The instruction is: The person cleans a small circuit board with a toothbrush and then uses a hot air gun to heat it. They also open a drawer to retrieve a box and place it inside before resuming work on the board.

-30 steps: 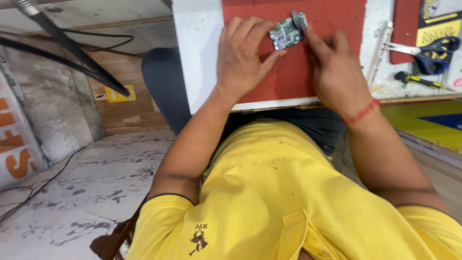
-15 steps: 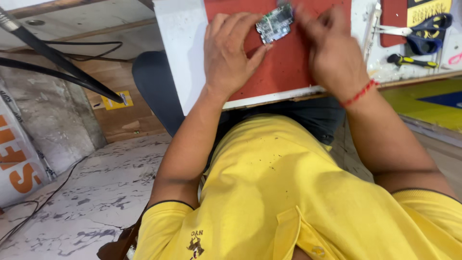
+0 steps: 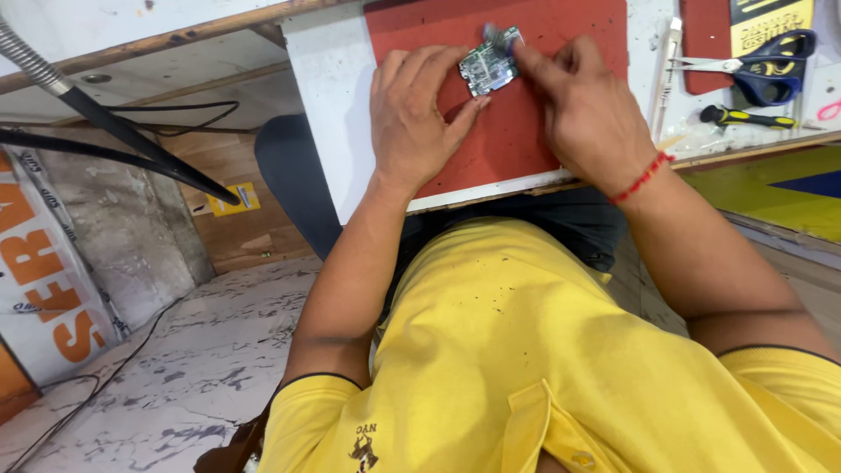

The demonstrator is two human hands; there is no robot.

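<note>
Now both hands pinch the board (image 3: 489,67) over the red mat (image 3: 517,149) on the surface: left hand (image 3: 416,118) grips its left edge w/ fingers, right hand (image 3: 585,109) its top-right corner. Scissors (image 3: 771,68) lie well apart.

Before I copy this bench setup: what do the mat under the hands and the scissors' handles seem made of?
Mat: likely rubber or silicone, a matte red sheet with no shine. Scissors: handles look like moulded plastic, smooth blue with black; blades are bright metal.

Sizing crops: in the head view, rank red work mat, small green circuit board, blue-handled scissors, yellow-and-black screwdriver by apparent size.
1. Red work mat
2. Blue-handled scissors
3. Unsure: small green circuit board and yellow-and-black screwdriver look alike; hands partly cover the board.
</note>
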